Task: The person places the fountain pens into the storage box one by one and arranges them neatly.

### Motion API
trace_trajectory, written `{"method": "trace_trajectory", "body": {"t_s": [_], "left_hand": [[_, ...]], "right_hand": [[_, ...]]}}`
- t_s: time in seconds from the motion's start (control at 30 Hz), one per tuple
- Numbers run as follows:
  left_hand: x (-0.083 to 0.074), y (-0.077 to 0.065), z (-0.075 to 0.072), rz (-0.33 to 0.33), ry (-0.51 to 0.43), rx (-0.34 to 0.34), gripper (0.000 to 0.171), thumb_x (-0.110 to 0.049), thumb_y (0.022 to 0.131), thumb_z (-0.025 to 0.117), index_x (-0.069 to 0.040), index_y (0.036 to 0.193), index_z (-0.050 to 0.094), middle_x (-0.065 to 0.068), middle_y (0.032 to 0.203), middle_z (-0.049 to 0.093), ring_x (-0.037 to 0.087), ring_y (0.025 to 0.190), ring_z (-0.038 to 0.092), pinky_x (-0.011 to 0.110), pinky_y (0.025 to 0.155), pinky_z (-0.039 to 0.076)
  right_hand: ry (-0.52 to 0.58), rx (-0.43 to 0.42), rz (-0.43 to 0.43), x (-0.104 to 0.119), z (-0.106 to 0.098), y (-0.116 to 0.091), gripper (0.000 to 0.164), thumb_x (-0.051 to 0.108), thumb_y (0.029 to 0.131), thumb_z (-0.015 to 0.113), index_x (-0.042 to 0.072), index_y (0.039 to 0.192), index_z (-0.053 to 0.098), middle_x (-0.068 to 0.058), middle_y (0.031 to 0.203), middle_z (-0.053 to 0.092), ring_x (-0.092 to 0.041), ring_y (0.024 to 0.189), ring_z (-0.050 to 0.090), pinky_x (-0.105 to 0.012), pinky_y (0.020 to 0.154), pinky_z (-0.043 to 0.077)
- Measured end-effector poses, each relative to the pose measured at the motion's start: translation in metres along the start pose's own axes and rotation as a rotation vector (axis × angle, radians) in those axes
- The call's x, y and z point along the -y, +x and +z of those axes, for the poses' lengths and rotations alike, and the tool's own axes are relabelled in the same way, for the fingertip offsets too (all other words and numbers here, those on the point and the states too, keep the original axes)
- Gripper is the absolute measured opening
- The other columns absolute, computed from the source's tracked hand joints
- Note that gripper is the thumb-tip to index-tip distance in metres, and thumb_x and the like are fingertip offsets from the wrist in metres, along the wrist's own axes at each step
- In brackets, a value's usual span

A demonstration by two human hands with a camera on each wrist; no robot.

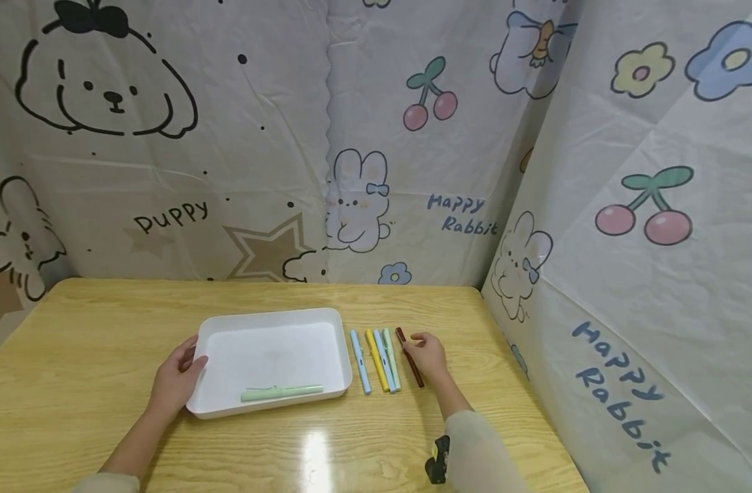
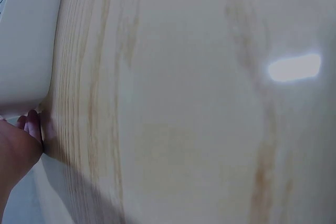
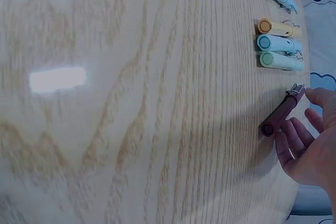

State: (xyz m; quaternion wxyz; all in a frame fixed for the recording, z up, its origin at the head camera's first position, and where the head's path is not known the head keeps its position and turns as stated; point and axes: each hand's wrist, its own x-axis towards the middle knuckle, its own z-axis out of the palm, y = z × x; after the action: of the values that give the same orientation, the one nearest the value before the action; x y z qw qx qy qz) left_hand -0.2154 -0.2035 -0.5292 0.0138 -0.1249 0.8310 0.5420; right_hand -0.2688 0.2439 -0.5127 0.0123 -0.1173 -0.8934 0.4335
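A white tray [image 1: 271,346] lies on the table in the head view, with one light green pen [image 1: 281,393] along its near side. My left hand [image 1: 177,383] holds the tray's left edge, thumb at the rim and fingers on the outside; the left wrist view shows those fingers low against the tray wall [image 2: 26,40]. To the right of the tray, my right hand [image 1: 428,355] pinches a dark red pen [image 1: 411,359] between thumb and fingers. In the right wrist view that pen [image 3: 281,113] slants, close over the wood.
Between tray and right hand lie a light blue pen [image 1: 360,361], then a yellow pen [image 1: 377,359], another blue pen [image 1: 385,361] and a green pen [image 1: 392,359] side by side. Printed cloth [image 1: 265,157] hangs behind the wooden table [image 1: 240,452] and along its right side.
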Motion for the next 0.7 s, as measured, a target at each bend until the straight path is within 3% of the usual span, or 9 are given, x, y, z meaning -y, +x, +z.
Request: {"method": "trace_trajectory", "body": {"t_s": [0.7], "left_hand": [[-0.001,0.0,0.0,0.005,-0.003,-0.01,0.057,-0.026,0.099,0.04,-0.011,0.15,0.019,0.026,0.147,0.031,0.042,0.132,0.034,0.053,0.107,0.034]], "right_hand": [[-0.04,-0.085,0.029,0.001,0.014,0.0,0.036,0.023,0.084,0.067,-0.001,0.11,0.065,-0.018,0.094,0.066,-0.02,0.074,0.06,-0.027,0.058,0.05]]}}
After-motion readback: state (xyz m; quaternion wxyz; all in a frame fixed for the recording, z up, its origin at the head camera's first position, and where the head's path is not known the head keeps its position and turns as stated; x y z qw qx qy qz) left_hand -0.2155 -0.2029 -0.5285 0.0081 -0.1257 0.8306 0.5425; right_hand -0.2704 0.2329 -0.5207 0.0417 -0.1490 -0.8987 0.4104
